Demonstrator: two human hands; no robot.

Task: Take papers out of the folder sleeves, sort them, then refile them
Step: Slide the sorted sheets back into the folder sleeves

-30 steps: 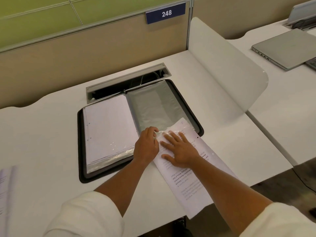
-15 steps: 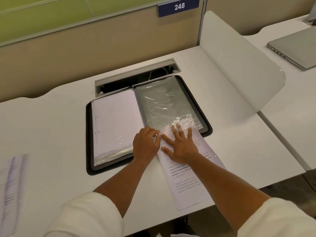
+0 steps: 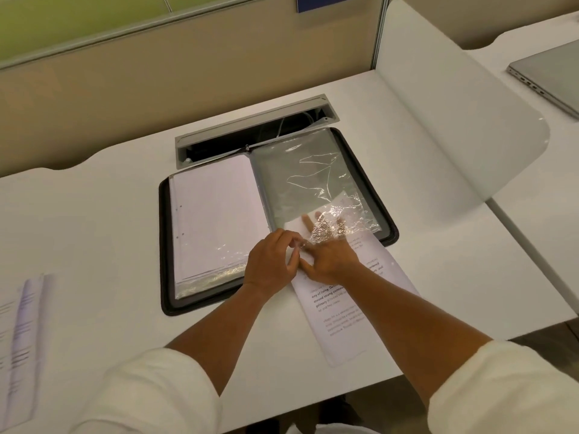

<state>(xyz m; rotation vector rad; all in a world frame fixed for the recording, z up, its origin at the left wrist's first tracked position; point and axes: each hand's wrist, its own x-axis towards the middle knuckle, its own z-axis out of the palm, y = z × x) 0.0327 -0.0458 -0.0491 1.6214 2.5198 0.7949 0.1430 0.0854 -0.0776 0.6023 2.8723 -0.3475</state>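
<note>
A black-edged folder point(image 3: 164, 245) lies open on the white desk. Its left side holds sleeves filled with white sheets point(image 3: 213, 214). On the right lies a clear crinkled sleeve point(image 3: 307, 180). A printed paper point(image 3: 341, 314) lies slanted, its top end inside the sleeve's lower opening. My left hand point(image 3: 271, 264) pinches the sleeve's lower edge. My right hand point(image 3: 329, 255) lies flat on the paper, its straight fingers under the plastic, inside the sleeve.
A stack of printed papers point(image 3: 18, 333) sits at the desk's left edge, blurred. A cable slot point(image 3: 250, 133) opens behind the folder. A white divider panel point(image 3: 454, 104) stands on the right, with a closed laptop point(image 3: 551, 73) on the desk beyond it.
My right hand has slid forward with the paper, so its fingers now lie inside the sleeve. My left hand keeps its pinch on the sleeve edge. The camera has tilted down.
</note>
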